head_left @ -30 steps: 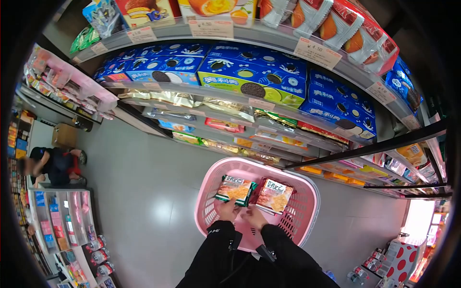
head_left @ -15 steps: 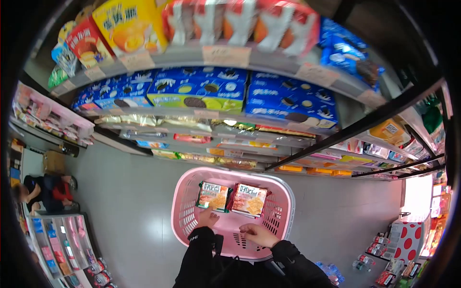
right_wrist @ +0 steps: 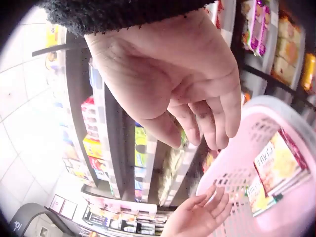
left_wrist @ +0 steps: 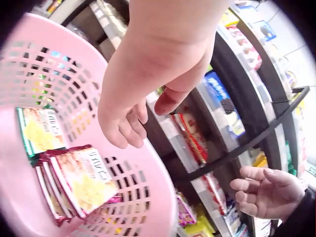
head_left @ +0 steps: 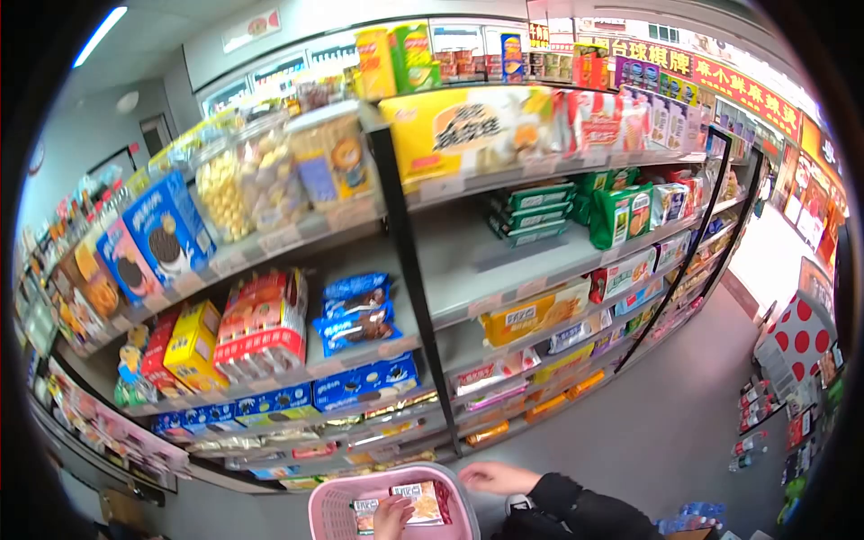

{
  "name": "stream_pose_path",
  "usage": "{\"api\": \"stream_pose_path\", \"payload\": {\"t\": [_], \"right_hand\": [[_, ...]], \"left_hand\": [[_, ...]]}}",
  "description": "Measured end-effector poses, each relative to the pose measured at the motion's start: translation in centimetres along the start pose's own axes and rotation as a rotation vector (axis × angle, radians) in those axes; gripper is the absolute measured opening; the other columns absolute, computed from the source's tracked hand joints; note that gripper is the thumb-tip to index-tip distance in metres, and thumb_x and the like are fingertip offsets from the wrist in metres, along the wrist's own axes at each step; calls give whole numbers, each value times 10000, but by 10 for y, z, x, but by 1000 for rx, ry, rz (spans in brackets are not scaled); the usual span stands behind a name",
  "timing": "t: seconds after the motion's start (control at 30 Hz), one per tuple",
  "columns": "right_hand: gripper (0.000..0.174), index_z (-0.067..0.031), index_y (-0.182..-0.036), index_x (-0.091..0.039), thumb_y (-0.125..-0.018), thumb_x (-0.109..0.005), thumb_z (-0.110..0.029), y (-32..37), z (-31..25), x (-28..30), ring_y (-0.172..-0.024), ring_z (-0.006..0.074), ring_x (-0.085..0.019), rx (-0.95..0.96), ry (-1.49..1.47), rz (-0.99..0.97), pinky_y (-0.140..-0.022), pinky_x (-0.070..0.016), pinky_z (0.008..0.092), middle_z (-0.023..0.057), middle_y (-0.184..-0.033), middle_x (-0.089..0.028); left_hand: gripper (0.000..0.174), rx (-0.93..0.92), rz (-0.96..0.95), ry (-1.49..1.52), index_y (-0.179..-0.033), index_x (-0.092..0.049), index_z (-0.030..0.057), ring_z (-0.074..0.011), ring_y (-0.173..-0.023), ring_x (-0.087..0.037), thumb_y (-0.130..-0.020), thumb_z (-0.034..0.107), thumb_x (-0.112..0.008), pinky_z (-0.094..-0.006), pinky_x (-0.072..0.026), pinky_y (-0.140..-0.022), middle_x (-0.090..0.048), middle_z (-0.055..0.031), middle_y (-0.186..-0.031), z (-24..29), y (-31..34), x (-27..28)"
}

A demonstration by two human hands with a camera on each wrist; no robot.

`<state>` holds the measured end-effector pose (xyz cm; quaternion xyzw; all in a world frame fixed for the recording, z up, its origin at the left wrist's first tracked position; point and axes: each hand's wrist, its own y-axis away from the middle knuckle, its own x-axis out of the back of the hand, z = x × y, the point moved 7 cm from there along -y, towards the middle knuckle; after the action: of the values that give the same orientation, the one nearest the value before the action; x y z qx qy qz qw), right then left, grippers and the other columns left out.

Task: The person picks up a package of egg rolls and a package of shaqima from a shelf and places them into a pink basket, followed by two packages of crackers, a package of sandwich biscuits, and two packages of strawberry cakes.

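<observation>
"Right grip [head_left: 498, 477]: loose-fingered, just outside the rim of the pink basket [head_left: 326, 509], open floor [head_left: 648, 427] alongside?"

"Yes; the left grip [head_left: 392, 519] hangs relaxed above the basket. Dark-red packets [left_wrist: 86, 178] and a green-edged packet [left_wrist: 40, 131] lie side by side inside."

Your pink basket [left_wrist: 19, 163] looks like smooth, softly glossy plastic. Inside it, the red-edged packets [left_wrist: 84, 180] and the green-edged packet [left_wrist: 42, 129] have shiny, slick-looking printed film wrappers. To its right, your right sleeve [right_wrist: 128, 15] is black cloth, rough and fuzzy at the cuff. Beyond it, the shelf post [head_left: 407, 236] resembles matt metal, and the jars [head_left: 268, 189] look like clear, glossy plastic.
</observation>
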<state>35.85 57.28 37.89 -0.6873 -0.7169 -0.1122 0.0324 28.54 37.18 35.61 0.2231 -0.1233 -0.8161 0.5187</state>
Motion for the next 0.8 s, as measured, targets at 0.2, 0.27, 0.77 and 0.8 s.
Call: {"api": "stream_pose_path", "payload": {"t": [0.2, 0.27, 0.77, 0.8], "right_hand": [[297, -23, -1042, -486, -780, -525, -156, 51, -124, 169, -839, 170, -530, 250, 182, 462, -749, -427, 287, 94, -951, -540], [325, -18, -1054, -466, -763, -541, -140, 61, -149, 224, -885, 193, -513, 352, 236, 637, -775, -414, 298, 104, -980, -517], [757, 103, -1241, -131, -716, -589, -193, 10, -165, 401, -1194, 315, -252, 359, 260, 1130, -965, -225, 309, 281, -1254, -253], [757, 103, -1241, -131, -716, -589, -193, 6, -163, 404, -1194, 315, -252, 356, 256, 1129, -965, -225, 309, 281, -1254, -253]], "left_hand": [[275, -202, -316, -239, -1078, -431, -15, -169, -816, -546, -818, 74, -453, -278, -433, -748, -549, -114, -951, 72, -28, -120], [315, -327, -470, -377, -1123, -388, -25, -161, -869, -533, -827, 64, -451, -255, -432, -771, -540, -124, -971, 103, -22, -170], [539, -825, -75, -452, -1204, -329, 10, -188, -1001, -432, -780, 272, -535, -270, -375, -786, -445, -137, -1134, 279, -108, -402], [539, -822, -74, -456, -1204, -329, 10, -188, -1001, -432, -780, 272, -535, -270, -375, -786, -445, -137, -1134, 283, -112, -408]]}}
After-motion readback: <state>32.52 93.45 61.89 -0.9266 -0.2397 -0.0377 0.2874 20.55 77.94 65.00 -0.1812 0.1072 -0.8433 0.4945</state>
